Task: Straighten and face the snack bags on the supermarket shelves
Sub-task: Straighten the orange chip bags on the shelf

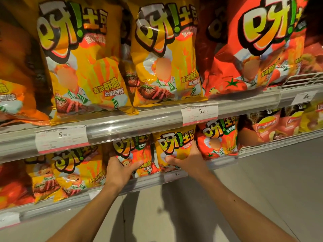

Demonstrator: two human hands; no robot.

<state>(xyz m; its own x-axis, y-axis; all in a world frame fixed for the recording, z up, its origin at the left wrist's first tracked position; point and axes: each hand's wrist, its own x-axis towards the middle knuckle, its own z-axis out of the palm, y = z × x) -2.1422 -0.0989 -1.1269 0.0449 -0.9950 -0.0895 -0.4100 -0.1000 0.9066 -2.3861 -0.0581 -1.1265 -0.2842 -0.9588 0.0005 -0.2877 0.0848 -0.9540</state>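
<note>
Two forearms are raised from six o'clock to the lower shelf. An orange bag is gripped by the left hand, thumb curled across its lower front, fingers hidden behind its left edge. A yellow bag, just to its right, is clasped low down by the right hand, thumb on the front and fingers round its right side. A red bag stands beside that, at three o'clock. Farther up, on the upper shelf, two big yellow bags and a red one stand upright at twelve o'clock, above price tags.
</note>
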